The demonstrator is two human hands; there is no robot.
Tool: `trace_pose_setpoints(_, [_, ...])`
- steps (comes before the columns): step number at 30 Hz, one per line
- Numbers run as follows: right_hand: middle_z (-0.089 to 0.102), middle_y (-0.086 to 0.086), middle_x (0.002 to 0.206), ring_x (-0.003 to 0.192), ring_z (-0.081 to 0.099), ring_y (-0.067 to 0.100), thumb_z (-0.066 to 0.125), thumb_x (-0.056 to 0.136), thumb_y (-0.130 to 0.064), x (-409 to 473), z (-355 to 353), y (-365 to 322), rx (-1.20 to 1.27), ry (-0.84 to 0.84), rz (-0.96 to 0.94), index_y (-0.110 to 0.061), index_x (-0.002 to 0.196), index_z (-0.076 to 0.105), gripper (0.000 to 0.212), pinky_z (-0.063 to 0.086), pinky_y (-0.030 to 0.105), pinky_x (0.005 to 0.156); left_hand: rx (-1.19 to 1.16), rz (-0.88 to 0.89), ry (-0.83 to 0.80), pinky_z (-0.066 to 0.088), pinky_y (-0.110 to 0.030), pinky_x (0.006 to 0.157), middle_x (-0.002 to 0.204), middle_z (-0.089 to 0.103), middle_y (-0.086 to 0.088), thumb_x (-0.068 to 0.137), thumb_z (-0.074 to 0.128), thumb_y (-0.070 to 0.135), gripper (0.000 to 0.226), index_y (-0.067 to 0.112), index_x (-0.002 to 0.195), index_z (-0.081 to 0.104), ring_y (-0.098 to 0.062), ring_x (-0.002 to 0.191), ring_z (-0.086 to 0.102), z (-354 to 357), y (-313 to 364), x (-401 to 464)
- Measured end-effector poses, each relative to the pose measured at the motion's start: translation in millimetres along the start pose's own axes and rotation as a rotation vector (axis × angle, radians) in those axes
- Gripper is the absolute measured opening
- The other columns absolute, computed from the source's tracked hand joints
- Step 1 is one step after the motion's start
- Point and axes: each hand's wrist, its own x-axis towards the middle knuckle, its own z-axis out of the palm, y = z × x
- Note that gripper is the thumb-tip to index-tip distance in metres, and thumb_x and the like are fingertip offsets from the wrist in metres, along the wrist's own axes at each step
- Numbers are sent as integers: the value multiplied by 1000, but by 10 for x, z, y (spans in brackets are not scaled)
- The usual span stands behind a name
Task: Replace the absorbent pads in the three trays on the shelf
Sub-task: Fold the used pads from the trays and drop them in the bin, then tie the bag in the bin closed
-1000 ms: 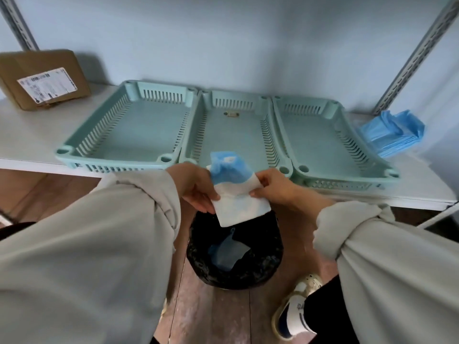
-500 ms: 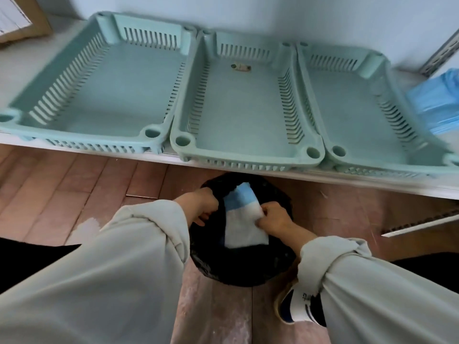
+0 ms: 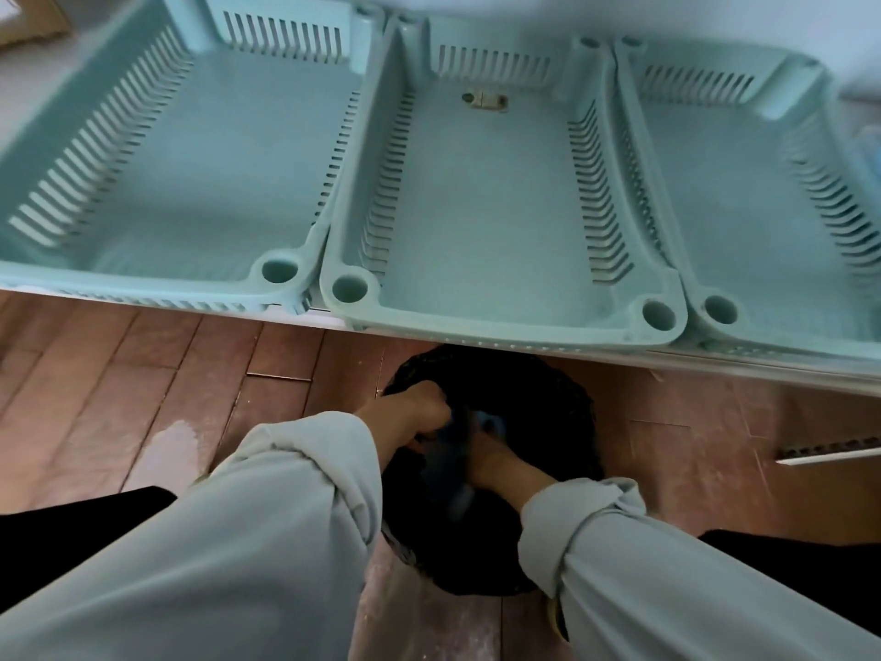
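Your left hand (image 3: 419,412) and right hand (image 3: 491,455) pinch the used pad (image 3: 453,450) inside the bin (image 3: 562,407); soft, light, floppy — hold its edges.

Three trays (image 3: 476,322), one bin (image 3: 548,388), two hands (image 3: 419,407).

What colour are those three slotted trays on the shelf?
Pale mint green, all three alike; the head view shows it best on the middle tray.

Mint-green slotted trays (image 3: 500,322), black bin (image 3: 567,403), reddish-brown floor (image 3: 143,374), seemingly blue pad (image 3: 453,450).
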Motion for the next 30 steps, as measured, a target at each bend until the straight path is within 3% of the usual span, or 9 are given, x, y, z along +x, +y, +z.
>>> trace_pose_setpoints(2, [25, 16, 155, 140, 29, 29, 38, 102, -19, 18, 123, 15, -114, -108, -13, -6, 149, 26, 50, 23, 36, 115, 9, 15, -1, 49, -38, 85, 105, 50, -13, 95, 39, -1, 40, 9, 134, 44, -24, 91, 52, 16, 8, -18])
trace_pose_setpoints(4, [29, 15, 154, 139, 31, 28, 33, 104, -18, -42, 144, 14, -83, -141, -22, -4, 148, 27, 46, 21, 34, 114, 35, 32, 8, 50, -38, 84, 110, 50, -15, 95, 38, -2, 42, 6, 136, 43, -26, 95, 53, 30, 11, -43])
trace_pose_setpoints(9, [55, 18, 132, 121, 53, 31, 44, 95, -11, -304, -238, 45, 175, 149, -44, -3, 129, 53, 36, 42, 31, 97, 45, 135, 120, 49, -34, 71, 100, 55, -10, 94, 43, 1, 20, 15, 95, 58, -24, 88, 57, 12, 23, -144])
trace_pose_setpoints(12, [61, 11, 126, 117, 56, 27, 49, 87, -11, -507, -556, 153, 247, 295, -72, -14, 120, 62, 35, 46, 30, 98, -10, 241, 267, 51, -29, 64, 104, 62, -13, 92, 43, 1, 30, 11, 116, 59, -23, 88, 60, -59, 52, -212])
trace_pose_setpoints(16, [65, 6, 120, 112, 60, 24, 53, 85, -12, -848, -814, 369, 346, 514, -4, -24, 112, 66, 32, 46, 31, 99, 113, 331, 462, 44, -29, 100, 120, 64, -10, 86, 47, 0, 30, 11, 106, 67, -27, 111, 59, -198, 119, -318])
trace_pose_setpoints(20, [61, 5, 126, 118, 56, 25, 52, 88, -14, -1053, -897, 480, 397, 590, 65, -21, 117, 64, 32, 44, 32, 101, 221, 301, 412, 38, -30, 107, 132, 57, -10, 87, 50, 5, 35, 13, 119, 61, -27, 122, 52, -150, 151, -422])
trace_pose_setpoints(24, [54, 15, 129, 119, 54, 32, 52, 87, -13, -1049, -832, 632, 447, 480, 173, -6, 127, 53, 40, 44, 35, 100, 369, 228, 486, 35, -42, 111, 143, 41, -14, 87, 49, 17, 50, 18, 136, 45, -35, 132, 40, -148, 129, -507])
trace_pose_setpoints(28, [64, 16, 96, 92, 64, 31, 60, 87, -11, -1037, -601, 893, 532, 417, 217, -1, 91, 58, 11, 52, 34, 82, 321, 120, 442, 41, -33, 103, 134, 52, -19, 92, 46, 12, 40, 2, 130, 49, -33, 124, 50, -171, -139, -544])
trace_pose_setpoints(30, [60, 10, 70, 69, 61, 24, 70, 83, -28, -1046, -541, 937, 503, 466, 188, -6, 70, 55, 30, 47, 27, 64, 273, 97, 482, 42, -31, 98, 129, 56, -22, 92, 45, 8, 36, -4, 125, 54, -33, 121, 54, -143, -269, -560])
